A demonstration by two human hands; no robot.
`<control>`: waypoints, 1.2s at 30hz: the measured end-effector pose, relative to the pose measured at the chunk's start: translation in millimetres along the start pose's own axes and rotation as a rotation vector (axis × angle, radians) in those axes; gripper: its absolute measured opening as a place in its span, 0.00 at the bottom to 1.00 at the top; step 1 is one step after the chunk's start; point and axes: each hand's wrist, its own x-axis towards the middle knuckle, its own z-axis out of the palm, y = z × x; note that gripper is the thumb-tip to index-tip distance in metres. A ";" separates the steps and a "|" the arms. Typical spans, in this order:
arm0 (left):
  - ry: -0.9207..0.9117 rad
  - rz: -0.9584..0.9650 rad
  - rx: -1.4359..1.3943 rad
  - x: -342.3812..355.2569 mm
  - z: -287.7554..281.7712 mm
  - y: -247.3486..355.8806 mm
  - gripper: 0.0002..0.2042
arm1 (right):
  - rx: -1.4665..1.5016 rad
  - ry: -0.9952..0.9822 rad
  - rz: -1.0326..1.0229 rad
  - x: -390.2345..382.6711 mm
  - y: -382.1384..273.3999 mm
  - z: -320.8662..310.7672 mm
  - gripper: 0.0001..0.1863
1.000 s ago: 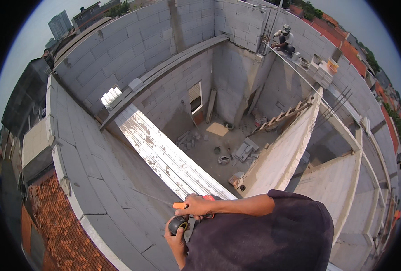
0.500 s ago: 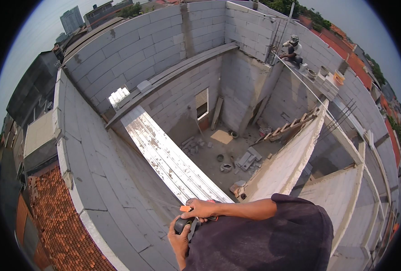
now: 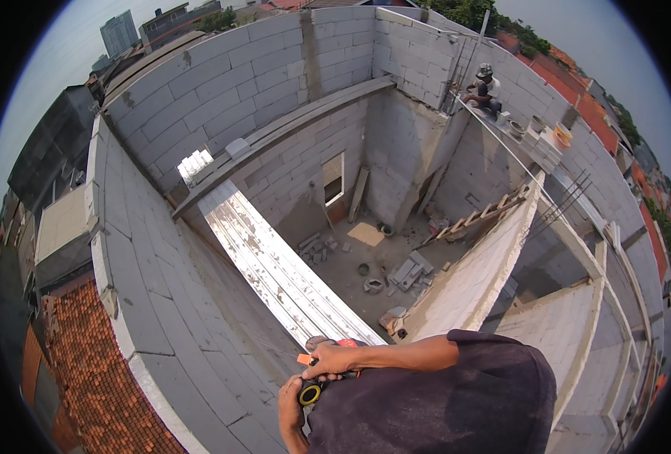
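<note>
I can't make out any writing, numbers or signs: none on the black-and-yellow reel (image 3: 310, 394) in my left hand (image 3: 291, 407), the orange tab (image 3: 304, 359) at my right hand (image 3: 332, 359), or the orange bucket (image 3: 562, 136) across from me.

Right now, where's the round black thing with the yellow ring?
In the head view, the round black thing is low down, a bit left of the middle: held in the left hand, just below the right hand and beside the dark shirt.
</note>
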 end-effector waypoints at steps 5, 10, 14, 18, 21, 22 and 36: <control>-0.067 -0.097 -0.095 -8.0 -18.2 -5.6 0.18 | -0.014 -0.058 -0.024 -8.0 -12.9 11.5 0.20; 0.122 -0.266 0.147 -21.4 -19.1 -5.2 0.17 | 0.188 0.003 -0.013 -3.9 -18.8 -0.7 0.14; 0.216 -0.211 0.026 -53.4 -33.9 -22.6 0.11 | 0.203 0.054 -0.106 -9.9 -48.0 -24.0 0.14; 0.276 -0.248 0.150 -52.4 -34.6 -29.2 0.12 | 0.113 0.169 -0.194 0.1 -46.5 -25.6 0.13; 0.406 -0.296 0.325 -61.3 -27.4 -8.2 0.11 | 0.410 0.230 -0.197 -9.5 -60.8 -46.9 0.10; 0.481 -0.314 0.328 -71.9 -28.8 -5.7 0.12 | 0.420 0.220 -0.194 -9.4 -62.9 -56.3 0.10; 0.784 -0.362 1.132 -136.2 -45.4 12.9 0.20 | 0.464 0.170 -0.186 10.5 -20.8 -63.2 0.10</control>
